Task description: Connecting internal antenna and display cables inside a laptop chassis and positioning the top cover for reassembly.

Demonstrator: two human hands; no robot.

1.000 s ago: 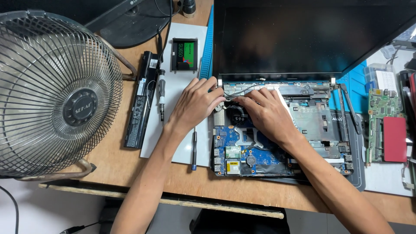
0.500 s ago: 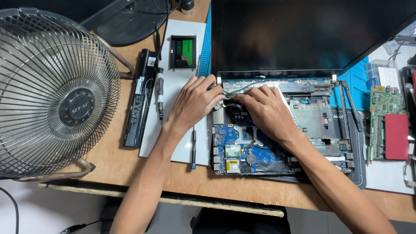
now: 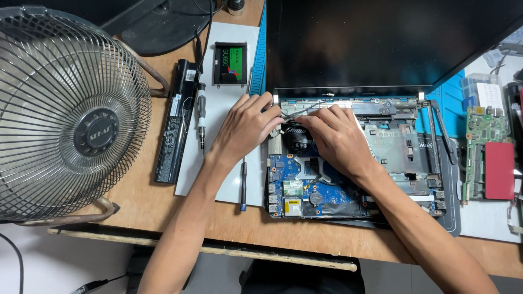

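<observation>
While both hands work the opened grey laptop chassis [image 3: 400, 144] on the wooden surface [image 3: 141, 201], left hand [image 3: 245, 128] fingers pinch together at the hinge-side corner; right hand [image 3: 338, 139] presses curled fingers beside the round black cooling fan [image 3: 297, 139]. Best done slowly: lift evenly, don't strain thin cables.

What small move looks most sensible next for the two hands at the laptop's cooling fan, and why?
Probably lift the thin cable clear of the cooling fan. Both the left hand and right hand pinch at the upper left corner of the opened laptop, where the cable crosses above the fan.
</observation>
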